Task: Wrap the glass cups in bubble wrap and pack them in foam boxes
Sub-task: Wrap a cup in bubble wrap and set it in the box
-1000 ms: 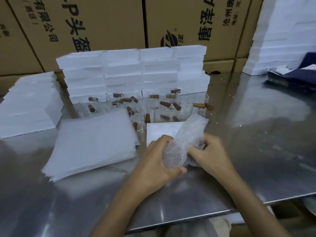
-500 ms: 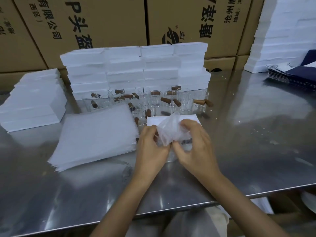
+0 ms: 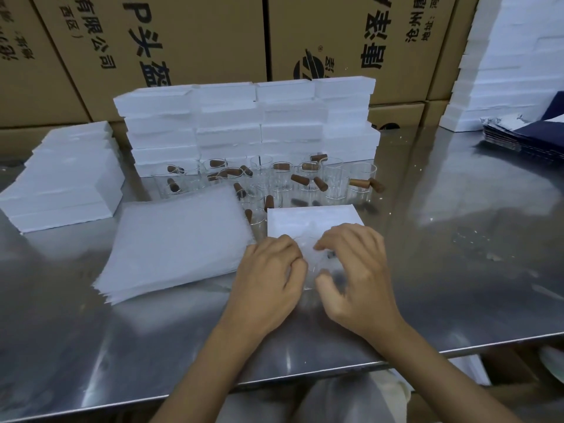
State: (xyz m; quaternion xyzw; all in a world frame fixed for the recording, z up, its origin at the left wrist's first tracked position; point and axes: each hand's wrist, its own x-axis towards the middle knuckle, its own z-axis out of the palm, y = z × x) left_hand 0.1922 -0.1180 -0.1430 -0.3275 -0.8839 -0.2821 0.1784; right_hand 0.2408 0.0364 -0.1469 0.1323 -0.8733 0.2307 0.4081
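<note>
We note both hands lower than half a second ago: the wrapped cup [image 3: 311,264], then raised before the foam box [image 3: 311,219], now sits low on the desk [image 3: 457,270] at the box's near edge. Left hand [image 3: 271,276] and right hand [image 3: 357,270] curl around it. The bundle looks translucent, crumpled, blurred.

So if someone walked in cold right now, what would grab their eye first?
Probably both hands, left hand and right hand, working a bubble-wrapped cup at the near middle of the steel table. Behind them stands a cluster of glass cups with brown stoppers, backed by a wall of stacked white foam boxes.
</note>
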